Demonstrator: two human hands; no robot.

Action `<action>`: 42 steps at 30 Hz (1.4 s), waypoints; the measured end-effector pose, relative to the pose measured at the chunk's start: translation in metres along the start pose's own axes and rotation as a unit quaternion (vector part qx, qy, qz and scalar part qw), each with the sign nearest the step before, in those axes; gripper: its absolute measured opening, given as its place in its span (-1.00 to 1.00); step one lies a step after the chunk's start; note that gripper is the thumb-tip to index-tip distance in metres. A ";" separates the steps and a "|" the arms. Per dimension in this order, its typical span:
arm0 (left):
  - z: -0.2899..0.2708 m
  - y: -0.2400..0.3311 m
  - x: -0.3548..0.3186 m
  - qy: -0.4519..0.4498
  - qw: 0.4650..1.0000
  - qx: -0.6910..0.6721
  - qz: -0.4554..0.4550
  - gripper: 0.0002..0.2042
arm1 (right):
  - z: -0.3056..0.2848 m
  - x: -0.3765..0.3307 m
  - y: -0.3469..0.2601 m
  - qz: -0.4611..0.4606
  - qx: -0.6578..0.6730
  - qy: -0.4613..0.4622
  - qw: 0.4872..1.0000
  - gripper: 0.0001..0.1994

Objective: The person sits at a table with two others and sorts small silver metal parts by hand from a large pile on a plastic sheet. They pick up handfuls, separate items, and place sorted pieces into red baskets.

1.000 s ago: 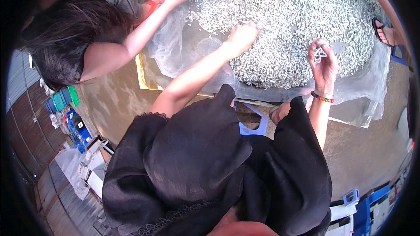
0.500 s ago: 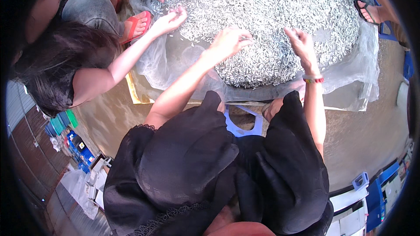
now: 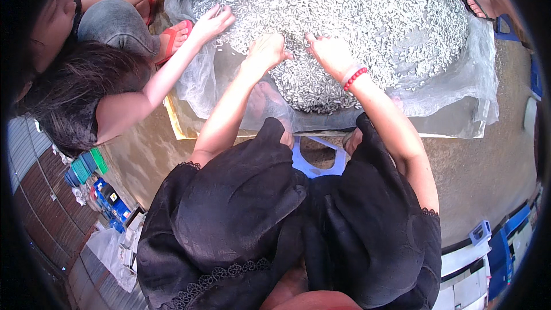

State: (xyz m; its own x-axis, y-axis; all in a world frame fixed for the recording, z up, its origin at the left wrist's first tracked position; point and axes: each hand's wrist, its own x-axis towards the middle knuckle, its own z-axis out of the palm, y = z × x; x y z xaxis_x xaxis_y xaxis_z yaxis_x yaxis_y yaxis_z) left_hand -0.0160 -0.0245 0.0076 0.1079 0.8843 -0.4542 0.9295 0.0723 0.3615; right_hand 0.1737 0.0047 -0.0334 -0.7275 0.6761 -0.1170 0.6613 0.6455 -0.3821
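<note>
A wide layer of small, slender, pale pieces [image 3: 344,6] with dark gaps between them lies on a thin mesh sheet [image 3: 201,89]; their kind is too small to tell. My left hand [image 3: 265,50] is low over the near left part of the layer, fingers curled in and thumb pointing right. Facing it, my right hand [image 3: 332,54], with a red bead bracelet [image 3: 354,78] at the wrist, reaches in from the right with bent fingers at the pieces. The fingertips of both hands are close together. Whatever they pinch cannot be made out.
At the left another person's hands [image 3: 218,22] hold small bits over the layer's edge. A sandalled foot [image 3: 477,6] stands at the far right. Between my feet is a blue plastic stool [image 3: 318,163]. Blue and white boxes [image 3: 459,278] line the lower right.
My right hand has swung left across the layer to near my left hand. My left hand has drawn slightly left and its fingers have curled. The other person's hands have shifted up and left.
</note>
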 end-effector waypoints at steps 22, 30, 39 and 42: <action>-0.009 -0.011 0.023 -0.051 0.872 -0.468 0.137 -0.77 | -0.053 -0.070 0.046 0.226 0.363 0.046 0.903 -0.66; 0.044 0.002 0.013 0.048 0.977 0.126 0.168 -0.78 | -0.005 -0.067 0.014 0.129 0.029 0.030 0.991 -0.83; 0.004 0.037 -0.002 0.067 0.983 -0.123 0.120 -0.79 | -0.023 -0.076 0.042 0.256 0.488 0.084 0.831 -0.78; 0.007 0.033 0.001 0.102 0.958 -0.171 0.208 -0.83 | -0.052 -0.075 0.026 0.287 0.591 0.034 0.753 -0.86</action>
State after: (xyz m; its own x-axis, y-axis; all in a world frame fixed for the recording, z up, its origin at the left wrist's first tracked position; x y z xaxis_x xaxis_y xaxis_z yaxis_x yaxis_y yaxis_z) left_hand 0.0173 -0.0243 0.0132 0.3408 0.9385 -0.0562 0.6470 -0.1907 0.7383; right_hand 0.2551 -0.0107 0.0133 -0.3459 0.7655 -0.5426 0.2088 -0.5010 -0.8399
